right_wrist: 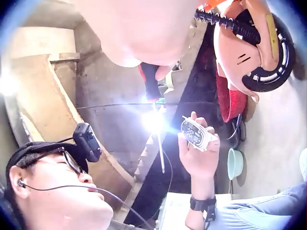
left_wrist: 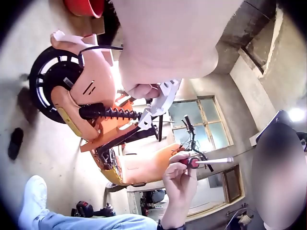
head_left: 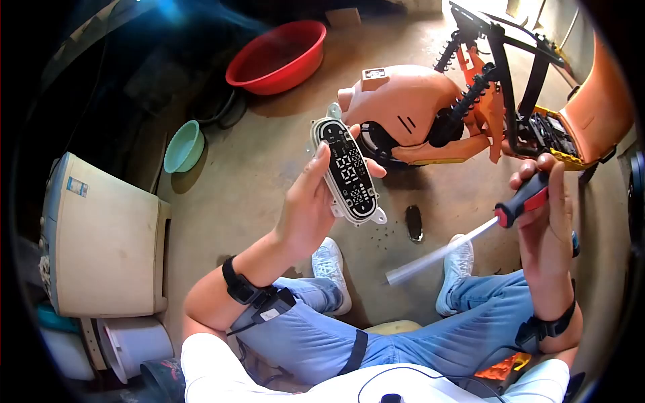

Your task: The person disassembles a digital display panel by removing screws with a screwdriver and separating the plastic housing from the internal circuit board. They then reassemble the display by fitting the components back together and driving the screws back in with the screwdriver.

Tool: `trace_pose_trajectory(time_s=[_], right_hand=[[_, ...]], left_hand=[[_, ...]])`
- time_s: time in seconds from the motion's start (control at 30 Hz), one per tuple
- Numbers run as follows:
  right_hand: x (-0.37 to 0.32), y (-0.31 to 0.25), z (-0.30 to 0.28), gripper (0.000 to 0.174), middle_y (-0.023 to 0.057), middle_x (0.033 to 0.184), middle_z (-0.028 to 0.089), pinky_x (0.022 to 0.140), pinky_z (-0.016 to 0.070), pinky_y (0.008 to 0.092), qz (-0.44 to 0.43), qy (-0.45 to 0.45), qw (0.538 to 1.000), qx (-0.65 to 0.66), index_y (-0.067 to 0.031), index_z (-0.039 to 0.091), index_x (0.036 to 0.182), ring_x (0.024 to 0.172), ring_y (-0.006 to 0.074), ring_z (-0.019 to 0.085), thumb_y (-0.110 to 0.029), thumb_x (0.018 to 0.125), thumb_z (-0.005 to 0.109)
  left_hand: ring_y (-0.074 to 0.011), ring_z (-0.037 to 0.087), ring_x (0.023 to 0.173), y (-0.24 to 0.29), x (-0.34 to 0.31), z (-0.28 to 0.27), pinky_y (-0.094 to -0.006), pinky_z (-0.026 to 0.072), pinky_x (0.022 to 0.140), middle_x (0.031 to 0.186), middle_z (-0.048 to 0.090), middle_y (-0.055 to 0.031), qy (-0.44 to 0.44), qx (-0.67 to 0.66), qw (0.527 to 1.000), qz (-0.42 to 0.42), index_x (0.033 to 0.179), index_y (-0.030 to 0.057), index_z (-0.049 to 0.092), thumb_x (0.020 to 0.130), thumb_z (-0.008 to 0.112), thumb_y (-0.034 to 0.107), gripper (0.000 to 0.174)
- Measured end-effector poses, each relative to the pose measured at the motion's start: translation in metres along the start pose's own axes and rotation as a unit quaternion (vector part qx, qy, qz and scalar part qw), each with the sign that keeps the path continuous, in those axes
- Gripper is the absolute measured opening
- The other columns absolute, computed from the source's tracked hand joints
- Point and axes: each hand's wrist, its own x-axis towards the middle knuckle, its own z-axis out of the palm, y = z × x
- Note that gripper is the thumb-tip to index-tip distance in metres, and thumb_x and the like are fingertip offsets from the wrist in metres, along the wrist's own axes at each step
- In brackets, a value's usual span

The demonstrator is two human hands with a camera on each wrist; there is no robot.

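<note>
Black-and-white display [head_left: 348, 173] is up in the air in L hand [head_left: 306, 201], fingers pinching its edges, thumb on the front side. R hand [head_left: 547, 218], well apart, has fingers curled round the red/black handle of a screwdriver [head_left: 521, 201], shaft free of the display. Dark cover [head_left: 414, 221] on the floor [head_left: 275, 148] nr the shoes [head_left: 329, 272], small bits beside it. Orange scooter [head_left: 410, 101] beyond, w/ red basin [head_left: 289, 72] nr.

One scooter [head_left: 406, 107], two springs [head_left: 476, 93] on it, two basins [head_left: 297, 78] left of it (head view), near side of it: two shoes [head_left: 329, 270], two hands [head_left: 306, 205], one screwdriver [head_left: 519, 202], one display [head_left: 349, 168]
</note>
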Motion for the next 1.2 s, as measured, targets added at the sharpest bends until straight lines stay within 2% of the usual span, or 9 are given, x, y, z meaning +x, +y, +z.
trace_pose_trajectory(time_s=[0.17, 0.33, 0.63, 0.7, 0.73, 0.8, 0.93, 1.0, 1.2], right_hand=[[0.003, 0.003, -0.006, 0.032, 0.0113, 0.112, 0.058, 0.083, 0.0533, 0.0255, -0.014, 0.025, 0.999, -0.036, -0.0061, 0.051, 0.115, 0.105, 0.0209, 0.063, -0.035, 0.107, 0.039], [-0.001, 0.003, -0.017, 0.031, 0.0105, 0.113, 0.053, 0.099, 0.0465, 0.0372, -0.05, -0.045, 0.987, -0.144, -0.0102, 0.047, 0.11, 0.104, 0.0226, 0.062, -0.039, 0.108, 0.034], [-0.002, -0.005, -0.012, 0.025, 0.006, 0.116, 0.047, 0.099, 0.0427, 0.0315, -0.041, -0.031, 0.978, -0.2, -0.0162, 0.046, 0.109, 0.109, 0.0172, 0.055, -0.041, 0.107, 0.04], [-0.002, -0.018, 0.034, 0.037, 0.0188, 0.116, 0.06, 0.091, 0.0556, 0.0421, 0.057, 0.224, 0.959, -0.164, -0.0077, 0.05, 0.115, 0.1, 0.0357, 0.067, -0.043, 0.103, 0.046], [0.004, -0.011, 0.009, 0.037, 0.0188, 0.116, 0.06, 0.091, 0.0556, 0.0421, 0.058, 0.225, 0.959, -0.165, -0.0077, 0.05, 0.115, 0.1, 0.0357, 0.067, -0.043, 0.103, 0.046], [0.02, 0.007, -0.045, 0.033, 0.0171, 0.118, 0.06, 0.092, 0.0555, 0.0439, -0.129, -0.16, 0.967, -0.151, -0.0084, 0.051, 0.113, 0.105, 0.0374, 0.066, -0.038, 0.105, 0.041], [0.004, 0.004, -0.033, 0.042, 0.0191, 0.111, 0.06, 0.087, 0.0558, 0.0374, -0.125, -0.063, 0.974, -0.181, -0.0057, 0.048, 0.115, 0.094, 0.0316, 0.067, -0.044, 0.1, 0.054], [-0.006, -0.006, -0.027, 0.026, 0.0062, 0.116, 0.048, 0.099, 0.0434, 0.032, -0.042, -0.028, 0.97, -0.238, -0.0164, 0.047, 0.112, 0.111, 0.0179, 0.055, -0.041, 0.107, 0.04], [-0.01, -0.002, -0.032, 0.036, 0.0081, 0.119, 0.052, 0.094, 0.0465, 0.0314, -0.066, -0.036, 0.956, -0.284, -0.0142, 0.047, 0.12, 0.11, 0.0176, 0.056, -0.046, 0.106, 0.038]], left_hand=[[-0.0176, 0.066, 0.096, -0.006, 0.006, -0.014, -0.0319, 0.0533, 0.084, 0.122, 0.059, -0.0178, -0.029, 0.016, 0.999, 0.002, 0.156, 0.009, 0.018, 0.105, 0.029, 0.047, 0.065], [-0.0222, 0.063, 0.109, 0.001, 0.003, -0.008, -0.0343, 0.0499, 0.094, 0.133, 0.051, -0.0209, -0.038, 0.031, 0.999, 0.002, 0.159, 0.0132, 0.006, 0.095, 0.038, 0.032, 0.074], [-0.0263, 0.059, 0.116, 0.0, 0.005, -0.006, -0.0393, 0.0449, 0.104, 0.139, 0.044, -0.0232, -0.047, 0.102, 0.994, 0.013, 0.158, 0.0214, -0.006, 0.084, 0.054, 0.028, 0.095], [-0.0268, 0.062, 0.112, -0.001, 0.005, -0.004, -0.0385, 0.0528, 0.096, 0.138, 0.044, -0.0232, -0.05, 0.092, 0.994, 0.02, 0.158, 0.0225, -0.007, 0.086, 0.058, 0.028, 0.097], [-0.0267, 0.063, 0.109, 0.0, 0.005, -0.003, -0.0371, 0.0568, 0.088, 0.137, 0.045, -0.0229, -0.054, 0.086, 0.995, 0.018, 0.158, 0.0222, -0.008, 0.086, 0.06, 0.028, 0.099], [-0.0262, 0.066, 0.102, -0.002, 0.005, 0.001, -0.0327, 0.0634, 0.069, 0.134, 0.047, -0.0224, -0.043, 0.105, 0.993, 0.029, 0.157, 0.0212, -0.009, 0.086, 0.066, 0.03, 0.104], [-0.0235, 0.065, 0.103, -0.002, 0.004, 0.004, -0.0326, 0.0611, 0.078, 0.132, 0.049, -0.0214, -0.046, 0.133, 0.989, 0.044, 0.157, 0.0205, -0.009, 0.085, 0.069, 0.032, 0.107], [-0.0221, 0.065, 0.103, -0.01, 0.007, 0.001, -0.0321, 0.059, 0.083, 0.131, 0.05, -0.0204, -0.038, 0.146, 0.986, 0.069, 0.158, 0.0203, -0.008, 0.084, 0.072, 0.032, 0.109], [-0.0171, 0.063, 0.104, -0.015, 0.005, 0.002, -0.0295, 0.0525, 0.092, 0.126, 0.053, -0.0157, -0.028, 0.178, 0.977, 0.11, 0.158, 0.0172, -0.001, 0.081, 0.08, 0.025, 0.112]])
